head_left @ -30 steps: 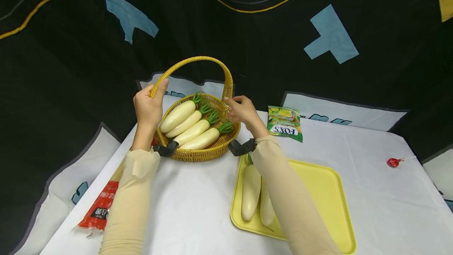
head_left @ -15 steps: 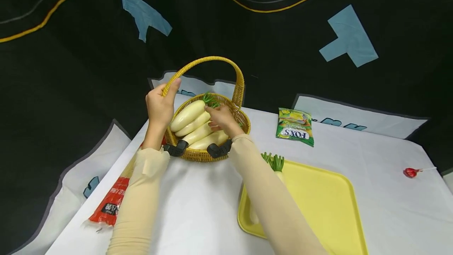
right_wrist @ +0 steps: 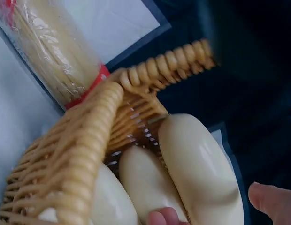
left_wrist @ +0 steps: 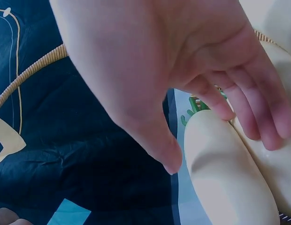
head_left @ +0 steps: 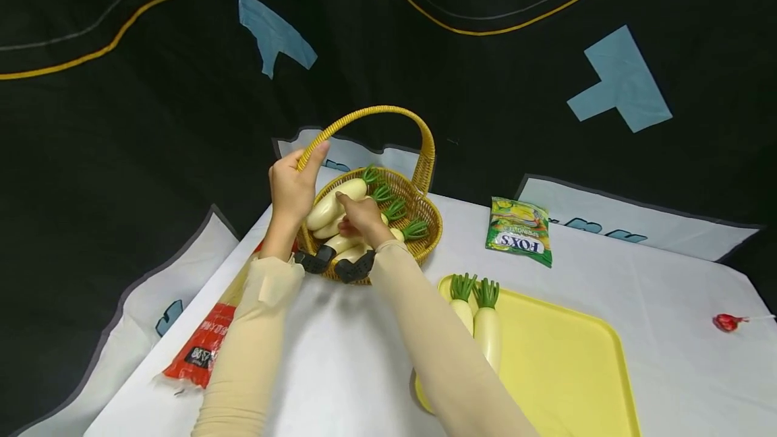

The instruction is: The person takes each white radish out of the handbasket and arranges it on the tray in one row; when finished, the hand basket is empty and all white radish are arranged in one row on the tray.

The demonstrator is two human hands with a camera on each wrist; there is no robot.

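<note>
Mid-pick, by my reading: my right hand [head_left: 358, 218] is down in the wicker basket [head_left: 425, 224], fingers curling onto a white radish [head_left: 330, 206], one of four there. My left hand [head_left: 291, 187] pinches the basket handle [head_left: 376, 113] to steady it. Two radishes [head_left: 479, 326] lie on the yellow tray [head_left: 564, 363]. Next calls for a firm close and clean lift under the handle. Right wrist view alone shows the noodle packet [right_wrist: 47, 51] beside the basket; whether the grip has closed, I cannot tell.
</note>
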